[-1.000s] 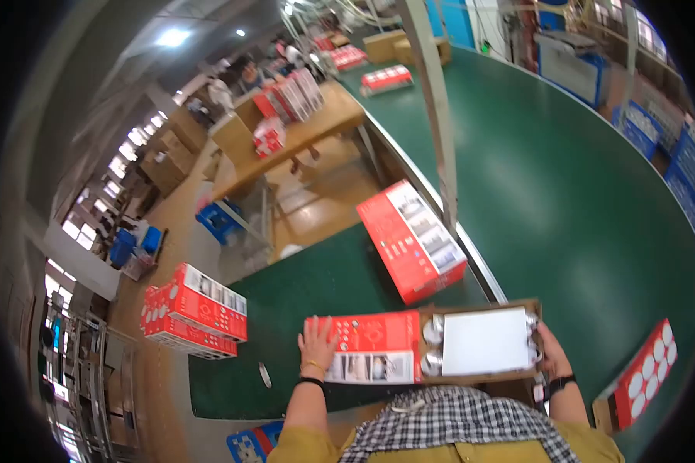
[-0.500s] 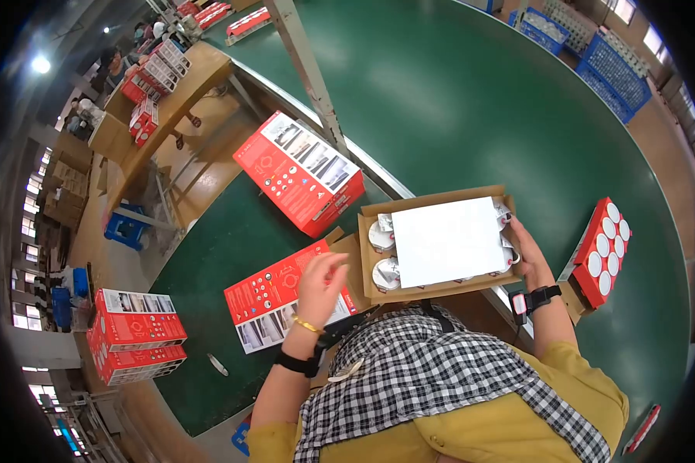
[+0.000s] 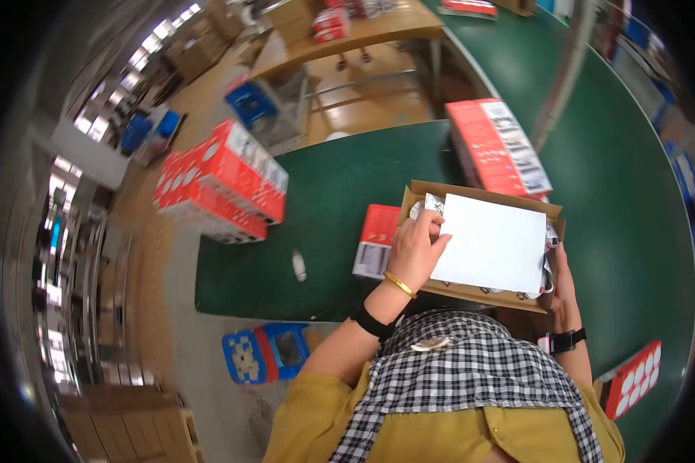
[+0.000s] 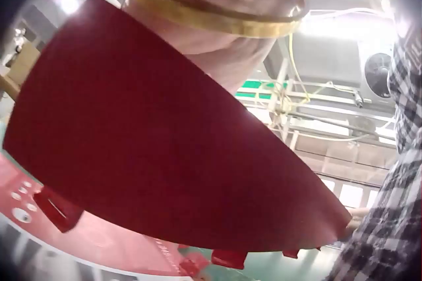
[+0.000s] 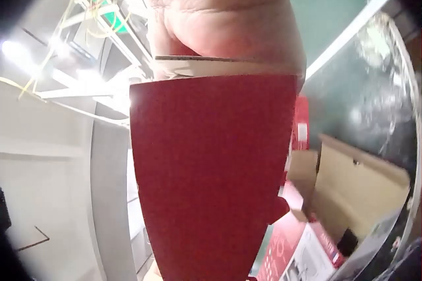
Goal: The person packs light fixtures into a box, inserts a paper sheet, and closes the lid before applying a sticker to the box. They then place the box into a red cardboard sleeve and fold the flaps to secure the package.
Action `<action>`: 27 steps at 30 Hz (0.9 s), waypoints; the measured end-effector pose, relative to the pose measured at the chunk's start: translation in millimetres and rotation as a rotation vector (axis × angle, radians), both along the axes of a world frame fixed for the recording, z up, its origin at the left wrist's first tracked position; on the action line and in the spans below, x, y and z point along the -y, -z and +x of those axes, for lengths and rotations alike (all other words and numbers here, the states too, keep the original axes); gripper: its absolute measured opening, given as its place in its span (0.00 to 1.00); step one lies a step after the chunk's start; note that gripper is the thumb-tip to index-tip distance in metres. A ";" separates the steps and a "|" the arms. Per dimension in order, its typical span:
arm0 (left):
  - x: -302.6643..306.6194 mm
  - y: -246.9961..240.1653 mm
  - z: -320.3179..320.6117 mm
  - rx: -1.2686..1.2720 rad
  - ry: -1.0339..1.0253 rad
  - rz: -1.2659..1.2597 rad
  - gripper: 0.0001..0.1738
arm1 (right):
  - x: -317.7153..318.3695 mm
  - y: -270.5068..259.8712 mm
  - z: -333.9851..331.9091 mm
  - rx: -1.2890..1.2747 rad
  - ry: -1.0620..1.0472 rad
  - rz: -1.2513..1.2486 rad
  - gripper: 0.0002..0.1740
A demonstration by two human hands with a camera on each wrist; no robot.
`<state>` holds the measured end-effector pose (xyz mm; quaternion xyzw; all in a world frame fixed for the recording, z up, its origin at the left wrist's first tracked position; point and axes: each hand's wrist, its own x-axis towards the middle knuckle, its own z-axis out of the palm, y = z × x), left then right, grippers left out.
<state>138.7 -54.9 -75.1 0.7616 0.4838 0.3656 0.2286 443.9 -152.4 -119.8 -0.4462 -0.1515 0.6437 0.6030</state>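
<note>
An open cardboard box (image 3: pixel 479 191), brown inside, is in front of the person in the head view. A white sheet (image 3: pixel 493 243) lies over silver-wrapped items (image 3: pixel 434 203) in it. The right hand (image 3: pixel 566 282) grips the box's right end. At the left end, the left hand (image 3: pixel 418 251) reaches over the wall with bent fingers, the thumb at the sheet's edge; I cannot tell whether it pinches anything. Both wrist views show a red outer wall (image 4: pixel 151 142) of the box hiding the fingers.
A red printed carton (image 3: pixel 377 241) lies partly behind the left hand. Another red carton (image 3: pixel 498 147) stands beyond the box, and stacked red cartons (image 3: pixel 239 174) sit at the left. A small white object (image 3: pixel 298 265) lies on the green table (image 3: pixel 324 289). A blue stool (image 3: pixel 286 351) stands below.
The left hand has gone from the red printed panel to the box's left end. The right hand stays at the right end. The box now overlaps the red carton more. The head view has swung about.
</note>
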 end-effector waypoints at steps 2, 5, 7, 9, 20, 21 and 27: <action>5.3 -21.6 -37.0 0.166 -0.086 -0.168 0.18 | -14.9 -9.3 -29.1 -0.019 -0.097 -0.051 0.38; -8.3 -4.1 -130.6 0.471 -0.203 -0.333 0.19 | -45.5 6.8 -83.7 0.051 -0.132 -0.052 0.36; -10.4 13.4 -204.7 0.506 -0.329 -0.306 0.19 | -61.5 34.6 -100.5 0.020 -0.103 -0.035 0.30; -8.1 37.8 -280.5 0.577 -0.459 -0.399 0.21 | -65.4 48.5 -107.2 0.029 -0.073 -0.069 0.30; 15.4 166.2 -503.4 0.531 -0.916 -0.535 0.21 | -55.9 49.1 -96.6 0.463 -0.067 -0.287 0.30; 12.8 168.8 -500.6 0.110 -0.957 -0.288 0.18 | -55.2 49.8 -94.6 0.645 -0.072 -0.355 0.29; -41.4 89.6 -343.9 0.226 -0.622 -0.266 0.07 | -73.4 4.1 -125.9 1.728 0.088 0.062 0.20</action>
